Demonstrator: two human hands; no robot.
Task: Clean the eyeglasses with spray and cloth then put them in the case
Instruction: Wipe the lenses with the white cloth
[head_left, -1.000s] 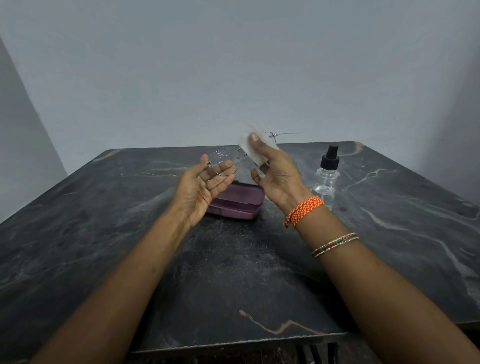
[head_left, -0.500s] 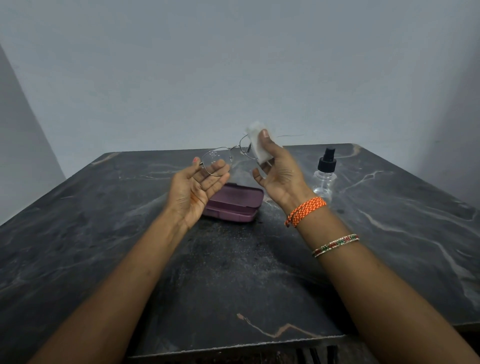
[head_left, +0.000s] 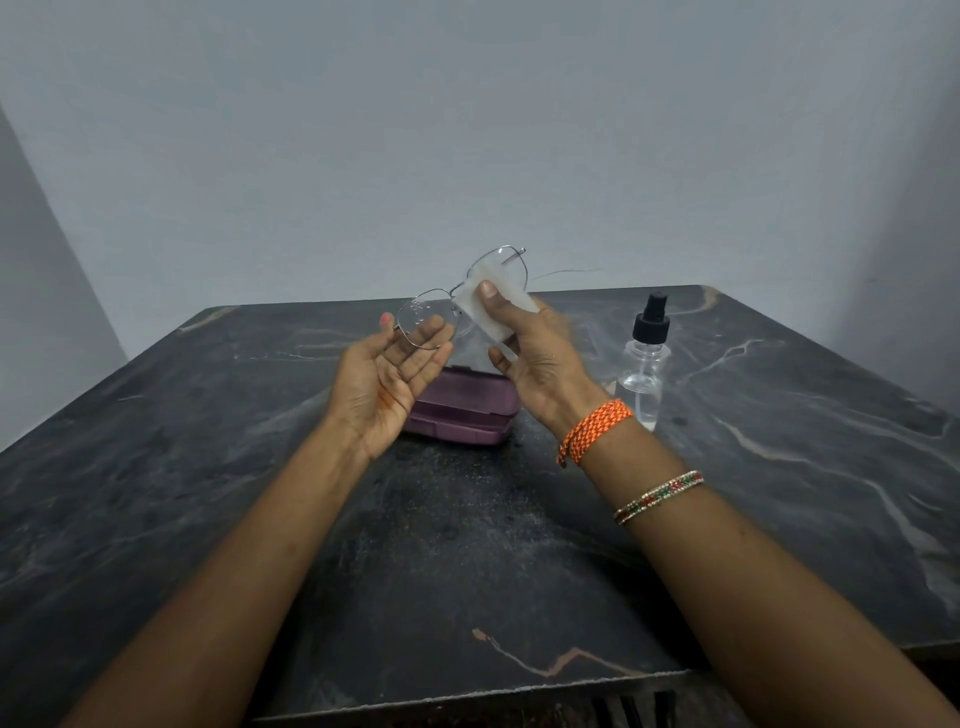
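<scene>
A big dark table (head_left: 208, 467) with pale wavy lines like stone fills most of the view, and a plain grey wall (head_left: 467, 130) stands behind it. On the table lies a purple case (head_left: 467, 410), shut, with smooth round corners. The two hands are held up in front of the case and hide part of it. Just to the right of the case stands a small clear spray bottle (head_left: 644, 374) with a black top. The left hand (head_left: 387, 384) is open, palm up, and the left lens of the eyeglasses (head_left: 431, 322) rests on its fingertips. The right hand (head_left: 535, 353) pinches a white cloth (head_left: 491, 306) on the other lens, thumb on top. The eyeglasses are up in the air over the case, not in it. They have a thin round metal frame, and little water drops sit on the left lens. Compared with a moment ago, the glasses are tipped more, with the right side higher, and the cloth covers more of that lens. The right wrist has an orange woven band (head_left: 595, 428) and a thin beaded bangle (head_left: 660, 493).
</scene>
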